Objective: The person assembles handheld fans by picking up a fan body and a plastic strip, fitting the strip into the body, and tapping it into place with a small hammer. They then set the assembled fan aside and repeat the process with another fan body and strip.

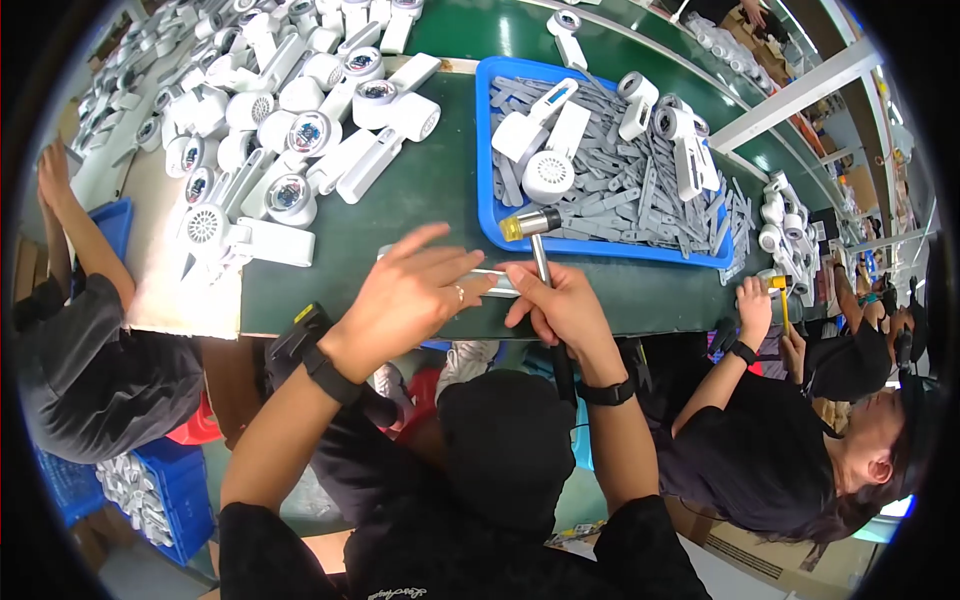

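we are pressing our left hand (415,290) flat on a slim pale strip (497,280) lying at the near edge of the green bench (420,190), fingers spread and extended rather than curled, seemingly to keep the piece from sliding. our right hand (560,305) is wrapping its fingers closed around the handle of a small hammer (535,240), whose head is hovering just beyond the strip, by the blue tray (487,150) of grey parts. that tray is sitting within easy reach, and white fan housings (300,130) are piling up on the bench to the left. a co-worker's hand (755,305) is working at the bench to our right.
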The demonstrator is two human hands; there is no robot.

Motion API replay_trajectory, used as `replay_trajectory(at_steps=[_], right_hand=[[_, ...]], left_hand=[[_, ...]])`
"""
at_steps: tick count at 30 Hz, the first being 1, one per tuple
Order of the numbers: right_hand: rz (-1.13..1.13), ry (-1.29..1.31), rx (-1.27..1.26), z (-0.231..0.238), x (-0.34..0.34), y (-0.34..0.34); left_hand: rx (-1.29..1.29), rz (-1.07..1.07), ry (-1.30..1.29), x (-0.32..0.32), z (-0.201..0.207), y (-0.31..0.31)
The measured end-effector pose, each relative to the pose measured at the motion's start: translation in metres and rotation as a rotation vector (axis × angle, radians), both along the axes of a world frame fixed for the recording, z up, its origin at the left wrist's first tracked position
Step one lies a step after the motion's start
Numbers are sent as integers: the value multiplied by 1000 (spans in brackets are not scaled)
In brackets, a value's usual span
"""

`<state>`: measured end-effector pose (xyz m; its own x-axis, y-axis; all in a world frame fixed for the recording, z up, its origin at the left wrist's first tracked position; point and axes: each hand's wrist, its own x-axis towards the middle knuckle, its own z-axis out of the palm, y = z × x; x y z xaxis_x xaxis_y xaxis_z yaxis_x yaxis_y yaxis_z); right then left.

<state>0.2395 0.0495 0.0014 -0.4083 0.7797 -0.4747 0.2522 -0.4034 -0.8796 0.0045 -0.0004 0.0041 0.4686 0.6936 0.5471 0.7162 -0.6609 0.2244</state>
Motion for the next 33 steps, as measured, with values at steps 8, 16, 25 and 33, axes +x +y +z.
replay_trajectory(at_steps=[8, 16, 25, 33], right_hand=[[-31, -16, 61, 1, 2, -9], [-23, -317, 731, 21, 57, -43], [43, -605, 1022, 12, 42, -53], [132, -808, 1030, 33, 37, -54]], left_hand=[[-46, -92, -57, 6, 1, 6], [-45, -111, -70, 4, -3, 6], [-23, -117, -75, 8, -4, 9], [-99, -64, -55, 6, -1, 7]])
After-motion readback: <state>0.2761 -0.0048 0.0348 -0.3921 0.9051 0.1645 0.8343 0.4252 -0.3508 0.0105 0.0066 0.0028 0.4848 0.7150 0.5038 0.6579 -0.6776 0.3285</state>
